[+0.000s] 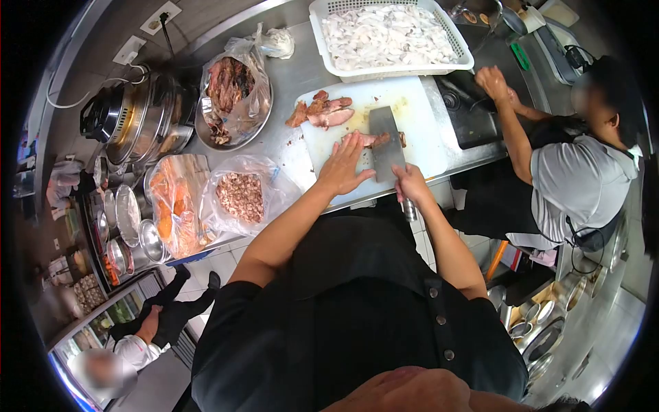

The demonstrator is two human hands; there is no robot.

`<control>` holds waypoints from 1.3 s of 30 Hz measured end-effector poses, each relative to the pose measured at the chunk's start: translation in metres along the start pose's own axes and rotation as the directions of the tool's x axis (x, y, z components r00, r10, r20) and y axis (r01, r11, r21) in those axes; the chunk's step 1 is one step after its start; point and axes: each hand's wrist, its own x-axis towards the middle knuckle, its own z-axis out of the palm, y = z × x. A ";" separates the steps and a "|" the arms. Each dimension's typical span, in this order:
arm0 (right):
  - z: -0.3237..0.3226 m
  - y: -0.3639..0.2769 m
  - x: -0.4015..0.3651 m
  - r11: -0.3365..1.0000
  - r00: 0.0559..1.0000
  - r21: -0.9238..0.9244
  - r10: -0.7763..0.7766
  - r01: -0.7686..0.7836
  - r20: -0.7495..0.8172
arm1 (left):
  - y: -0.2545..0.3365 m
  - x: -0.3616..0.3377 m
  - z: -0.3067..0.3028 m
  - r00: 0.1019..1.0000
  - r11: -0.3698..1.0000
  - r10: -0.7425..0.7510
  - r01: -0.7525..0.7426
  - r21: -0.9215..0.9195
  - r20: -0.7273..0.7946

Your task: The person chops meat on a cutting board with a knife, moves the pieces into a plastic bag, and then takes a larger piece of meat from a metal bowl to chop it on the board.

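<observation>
My right hand [410, 181] is wrapped round the handle of a cleaver [386, 123], whose broad blade lies across a strip of meat [374, 141] on the white cutting board [425, 147]. Just left of the blade, my left hand [341, 165] rests with fingers stretched out and thumb spread, its fingertips touching the strip's left end. A bit of the meat shows past the blade's right edge. Larger cooked-looking meat pieces [331, 113] lie at the board's upper left.
Behind the board stands a white basket [329, 58] of pale pieces. Leftward are a metal bowl [268, 123] with bagged meat, a bag of diced meat [240, 196] and a bag of orange food [180, 206]. A co-worker [580, 178] works at the sink [470, 130]; another person [144, 336] is lower left.
</observation>
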 end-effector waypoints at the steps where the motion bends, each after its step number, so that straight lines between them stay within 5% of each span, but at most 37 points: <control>1: -0.006 0.003 -0.012 0.999 0.999 -0.026 0.028 -0.027 0.033 | 0.001 0.000 0.001 1.000 1.000 -0.020 0.020 0.007 0.012; 5: -0.006 0.014 -0.032 0.994 0.993 -0.008 0.107 -0.106 0.055 | 0.002 -0.002 -0.003 1.000 0.999 -0.026 0.026 -0.026 0.016; 12: 0.022 0.004 0.016 0.998 0.999 0.048 0.029 -0.032 0.045 | -0.006 0.000 -0.004 0.999 0.998 -0.030 0.031 -0.053 0.018; 14: 0.021 0.000 0.019 1.000 0.998 0.010 0.000 0.000 0.058 | -0.019 0.002 -0.011 0.995 0.981 0.014 0.005 -0.196 0.098; 17: 0.020 0.010 0.016 1.000 0.998 0.012 -0.001 0.001 0.060 | -0.013 -0.007 -0.013 0.998 0.999 -0.036 0.037 -0.028 0.059; 27: -0.002 0.017 -0.016 0.993 0.982 -0.085 0.092 -0.079 0.167 | -0.015 -0.008 -0.004 1.000 0.996 -0.030 0.030 -0.082 0.000; 39: 0.037 -0.002 0.017 0.994 0.998 -0.104 -0.008 0.013 0.054 | -0.026 -0.008 0.004 1.000 0.983 -0.020 0.017 -0.184 -0.017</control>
